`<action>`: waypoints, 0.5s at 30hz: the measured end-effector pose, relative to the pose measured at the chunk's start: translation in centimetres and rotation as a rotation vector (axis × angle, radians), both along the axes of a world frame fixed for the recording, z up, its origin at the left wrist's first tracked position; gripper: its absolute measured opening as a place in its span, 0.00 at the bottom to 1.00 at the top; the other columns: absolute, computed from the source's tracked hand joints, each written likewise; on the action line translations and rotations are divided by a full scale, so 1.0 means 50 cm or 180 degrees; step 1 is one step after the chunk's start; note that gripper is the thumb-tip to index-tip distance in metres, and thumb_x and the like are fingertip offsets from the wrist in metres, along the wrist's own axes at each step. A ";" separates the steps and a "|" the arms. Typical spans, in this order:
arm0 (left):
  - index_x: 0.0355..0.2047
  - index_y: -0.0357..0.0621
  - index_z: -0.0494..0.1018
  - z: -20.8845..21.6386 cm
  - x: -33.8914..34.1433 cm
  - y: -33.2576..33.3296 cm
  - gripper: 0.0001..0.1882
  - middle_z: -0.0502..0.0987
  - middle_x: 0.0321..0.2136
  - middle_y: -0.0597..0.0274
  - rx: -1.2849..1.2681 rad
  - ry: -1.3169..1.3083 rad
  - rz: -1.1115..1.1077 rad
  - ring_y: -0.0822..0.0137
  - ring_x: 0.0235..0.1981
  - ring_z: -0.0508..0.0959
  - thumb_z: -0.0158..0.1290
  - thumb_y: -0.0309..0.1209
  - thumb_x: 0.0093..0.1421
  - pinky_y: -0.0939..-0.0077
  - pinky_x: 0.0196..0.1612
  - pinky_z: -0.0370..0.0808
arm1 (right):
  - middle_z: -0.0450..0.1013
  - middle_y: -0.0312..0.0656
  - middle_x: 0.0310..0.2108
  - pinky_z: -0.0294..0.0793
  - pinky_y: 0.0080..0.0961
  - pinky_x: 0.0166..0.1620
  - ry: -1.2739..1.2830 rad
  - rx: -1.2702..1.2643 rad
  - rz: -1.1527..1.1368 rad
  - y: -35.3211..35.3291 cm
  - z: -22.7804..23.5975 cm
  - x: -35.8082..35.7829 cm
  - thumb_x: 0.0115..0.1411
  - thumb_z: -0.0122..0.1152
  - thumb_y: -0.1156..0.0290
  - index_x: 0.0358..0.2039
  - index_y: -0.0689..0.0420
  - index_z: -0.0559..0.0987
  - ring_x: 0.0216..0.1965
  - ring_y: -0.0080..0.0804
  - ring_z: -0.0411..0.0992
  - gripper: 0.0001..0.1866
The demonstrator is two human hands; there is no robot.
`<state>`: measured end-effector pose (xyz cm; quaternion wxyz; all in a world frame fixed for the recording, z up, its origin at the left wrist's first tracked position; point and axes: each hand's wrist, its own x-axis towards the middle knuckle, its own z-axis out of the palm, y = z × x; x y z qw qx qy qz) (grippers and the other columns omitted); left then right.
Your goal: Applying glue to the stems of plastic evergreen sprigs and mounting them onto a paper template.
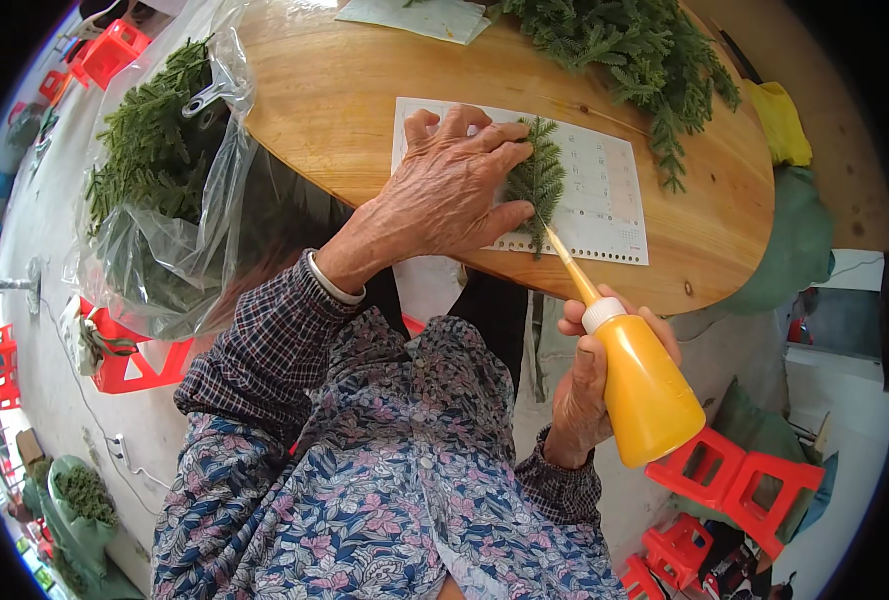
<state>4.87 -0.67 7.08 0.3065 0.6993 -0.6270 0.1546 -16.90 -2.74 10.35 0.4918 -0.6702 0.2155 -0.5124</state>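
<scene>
My left hand lies over a printed calendar sheet. Its fingertips and thumb tip hold down the left edge of a small green fir-like sprig, which lies flat on the sheet. In my right hand is a yellow squeeze bottle with a white collar and a long tapered nozzle. The bottle is tilted, base toward me. Its nozzle tip reaches the lower stem end of the sprig; whether they touch I cannot tell. No liquid can be made out at the tip.
The sheet lies on a rounded wooden table. More green branches are heaped at its far right, with a pale sheet at the far edge. A clear plastic bag of branches stands left. Red stools are at lower right.
</scene>
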 end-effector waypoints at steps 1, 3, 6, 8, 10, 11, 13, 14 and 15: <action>0.45 0.42 0.74 -0.002 0.000 -0.002 0.27 0.71 0.52 0.60 -0.0117 -0.0055 -0.0013 0.56 0.47 0.65 0.53 0.49 0.54 0.52 0.48 0.53 | 0.71 0.57 0.46 0.78 0.27 0.37 -0.0010 0.0004 0.0018 0.000 -0.001 -0.003 0.55 0.65 0.70 0.53 0.54 0.62 0.35 0.40 0.76 0.28; 0.45 0.42 0.74 -0.004 -0.001 -0.003 0.26 0.71 0.52 0.60 -0.0114 -0.0061 -0.0015 0.56 0.47 0.65 0.53 0.49 0.54 0.52 0.48 0.53 | 0.71 0.57 0.46 0.78 0.27 0.37 -0.0016 -0.0045 0.0035 -0.001 -0.004 -0.006 0.55 0.65 0.70 0.53 0.54 0.62 0.35 0.40 0.76 0.28; 0.45 0.42 0.74 -0.005 -0.002 -0.003 0.26 0.71 0.52 0.61 -0.0116 -0.0068 -0.0012 0.57 0.47 0.65 0.53 0.49 0.54 0.52 0.48 0.53 | 0.70 0.57 0.46 0.78 0.27 0.37 -0.0022 -0.0204 0.0095 -0.002 -0.007 -0.009 0.55 0.66 0.69 0.53 0.54 0.62 0.35 0.40 0.76 0.28; 0.45 0.42 0.74 -0.004 -0.004 -0.002 0.26 0.71 0.52 0.61 -0.0126 -0.0073 -0.0018 0.56 0.47 0.65 0.53 0.49 0.54 0.53 0.48 0.53 | 0.70 0.57 0.46 0.78 0.27 0.37 -0.0016 -0.0212 0.0089 -0.001 -0.007 -0.012 0.55 0.66 0.69 0.53 0.54 0.62 0.35 0.40 0.76 0.28; 0.45 0.42 0.74 -0.004 -0.005 -0.001 0.26 0.71 0.51 0.60 -0.0148 -0.0076 -0.0022 0.56 0.47 0.65 0.53 0.49 0.54 0.53 0.48 0.53 | 0.70 0.57 0.47 0.78 0.27 0.37 0.0002 -0.0228 0.0083 0.001 -0.007 -0.015 0.55 0.66 0.69 0.53 0.54 0.62 0.35 0.40 0.76 0.28; 0.45 0.42 0.74 -0.003 -0.006 0.000 0.26 0.71 0.51 0.60 -0.0158 -0.0078 -0.0024 0.56 0.47 0.66 0.53 0.49 0.54 0.53 0.48 0.54 | 0.70 0.57 0.47 0.78 0.27 0.38 0.0011 -0.0235 0.0080 0.001 -0.007 -0.017 0.55 0.66 0.69 0.53 0.54 0.62 0.35 0.40 0.76 0.28; 0.45 0.42 0.74 -0.004 -0.007 0.000 0.26 0.71 0.51 0.60 -0.0162 -0.0083 -0.0021 0.56 0.47 0.66 0.53 0.49 0.54 0.53 0.48 0.54 | 0.70 0.57 0.47 0.78 0.27 0.38 0.0021 -0.0241 0.0075 0.004 -0.008 -0.020 0.55 0.66 0.69 0.53 0.54 0.62 0.35 0.40 0.76 0.28; 0.45 0.42 0.74 -0.005 -0.008 0.000 0.26 0.71 0.51 0.60 -0.0166 -0.0091 -0.0017 0.56 0.47 0.66 0.53 0.49 0.54 0.53 0.48 0.54 | 0.70 0.57 0.47 0.78 0.27 0.38 0.0030 -0.0245 0.0071 0.005 -0.008 -0.022 0.55 0.66 0.68 0.53 0.54 0.62 0.35 0.40 0.76 0.28; 0.45 0.42 0.74 -0.005 -0.008 0.000 0.26 0.71 0.51 0.60 -0.0169 -0.0098 -0.0014 0.56 0.47 0.66 0.53 0.49 0.54 0.53 0.48 0.54 | 0.70 0.57 0.47 0.78 0.27 0.38 0.0038 -0.0248 0.0066 0.006 -0.009 -0.024 0.55 0.66 0.68 0.53 0.54 0.62 0.35 0.40 0.76 0.28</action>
